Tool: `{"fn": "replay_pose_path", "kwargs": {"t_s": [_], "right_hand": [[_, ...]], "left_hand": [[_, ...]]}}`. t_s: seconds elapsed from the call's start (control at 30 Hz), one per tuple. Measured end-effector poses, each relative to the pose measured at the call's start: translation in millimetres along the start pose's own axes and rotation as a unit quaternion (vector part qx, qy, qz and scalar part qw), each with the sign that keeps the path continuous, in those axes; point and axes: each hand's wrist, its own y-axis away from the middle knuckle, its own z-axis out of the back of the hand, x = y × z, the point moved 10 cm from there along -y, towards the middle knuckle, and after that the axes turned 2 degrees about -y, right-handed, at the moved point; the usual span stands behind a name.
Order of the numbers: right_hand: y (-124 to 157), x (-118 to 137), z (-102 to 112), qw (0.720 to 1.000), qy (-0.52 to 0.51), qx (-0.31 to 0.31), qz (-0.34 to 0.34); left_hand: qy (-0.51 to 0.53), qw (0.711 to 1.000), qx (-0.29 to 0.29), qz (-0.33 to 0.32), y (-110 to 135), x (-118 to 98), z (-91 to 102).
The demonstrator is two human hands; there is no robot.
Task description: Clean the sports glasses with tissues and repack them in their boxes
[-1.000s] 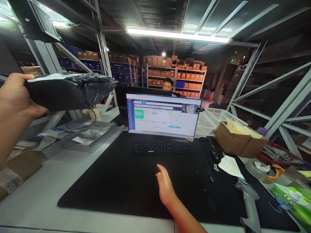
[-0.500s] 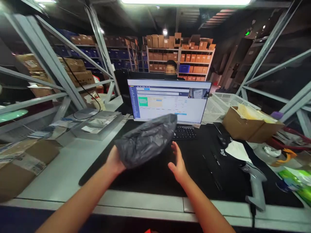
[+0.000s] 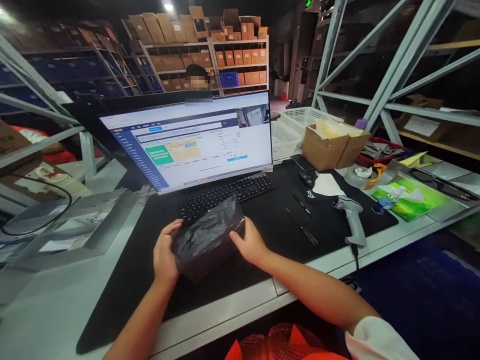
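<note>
A crinkled black plastic parcel (image 3: 208,237) is held between both hands above the black desk mat (image 3: 127,295). My left hand (image 3: 165,252) grips its left end, the thumb hidden from view. On the right end, my right hand (image 3: 250,241) clasps it with the thumb on the near face and the fingers mostly behind. Just beyond the parcel lies a black keyboard (image 3: 228,192), its near edge partly covered. Behind the keyboard stands a lit monitor (image 3: 198,150).
On the mat's right are a barcode scanner (image 3: 351,220), a pen (image 3: 308,235), a mouse (image 3: 306,178) and a white paper (image 3: 328,185). An open cardboard box (image 3: 326,147) stands behind them. A grey tray (image 3: 75,230) is at left. Beyond the monitor, a person (image 3: 198,80) faces this way.
My right hand has closed on the parcel's right end; before, it was apart from it. The parcel is lower and nearer. My view has turned right.
</note>
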Motion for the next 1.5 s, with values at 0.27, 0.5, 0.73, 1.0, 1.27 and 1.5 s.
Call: {"fn": "replay_pose_path", "kwargs": {"t_s": [0.27, 0.5, 0.73, 1.0, 1.27, 1.5], "right_hand": [[-19, 49, 73, 0.988, 0.077, -0.095, 0.094], [16, 17, 190, 0.937, 0.311, -0.154, 0.036], [31, -74, 175, 0.827, 0.554, 0.006, -0.099], [48, -20, 186, 0.901, 0.427, -0.06, -0.05], [67, 80, 50, 0.898, 0.379, 0.185, 0.127], [47, 91, 18, 0.857, 0.435, 0.219, 0.17]], "left_hand": [[-0.166, 0.937, 0.297, -0.078, 1, -35, -44.9], [-0.099, 0.967, 0.17, -0.161, 16, -59, -30.8], [-0.117, 0.96, 0.146, -0.206, 23, -76, -21.8], [-0.051, 0.978, 0.102, -0.174, 14, -69, -9.7], [-0.013, 0.983, 0.052, -0.177, 21, -69, -9.3], [-0.072, 0.97, 0.145, -0.181, 19, -69, -17.6]]}}
